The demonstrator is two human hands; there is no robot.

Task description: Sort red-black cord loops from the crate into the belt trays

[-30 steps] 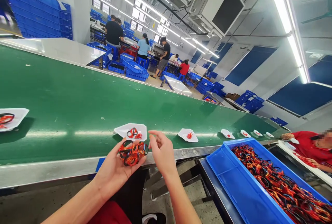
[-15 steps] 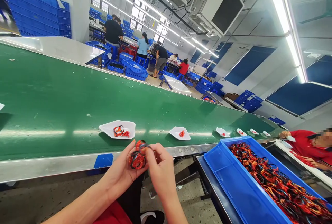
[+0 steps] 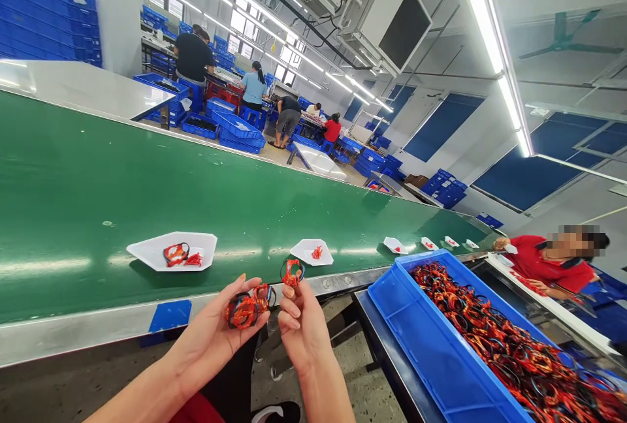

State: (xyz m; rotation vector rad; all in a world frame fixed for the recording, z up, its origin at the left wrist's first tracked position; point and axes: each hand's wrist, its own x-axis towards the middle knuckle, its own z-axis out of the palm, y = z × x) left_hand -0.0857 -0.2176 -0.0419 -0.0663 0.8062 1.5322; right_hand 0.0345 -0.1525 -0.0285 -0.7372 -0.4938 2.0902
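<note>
My left hand (image 3: 215, 335) cups a small bunch of orange and black rings (image 3: 245, 307) in its palm, fingers curled round them. My right hand (image 3: 300, 325) pinches a single orange and black ring (image 3: 292, 271) between thumb and fingertips, lifted just above the bunch. Both hands hover at the near edge of the green conveyor belt (image 3: 98, 194). On the belt just beyond them lie a white tray (image 3: 147, 253) with a ring and red pieces, and a second white tray (image 3: 300, 250) with a red piece.
A blue bin (image 3: 421, 344) full of the same rings stands at my right. More small white trays (image 3: 394, 245) trail down the belt towards a seated person in red (image 3: 543, 263). Other people work among blue crates (image 3: 235, 129) far behind.
My right hand has pulled one ring out of the bunch and raised it. The white trays have travelled leftwards along the belt.
</note>
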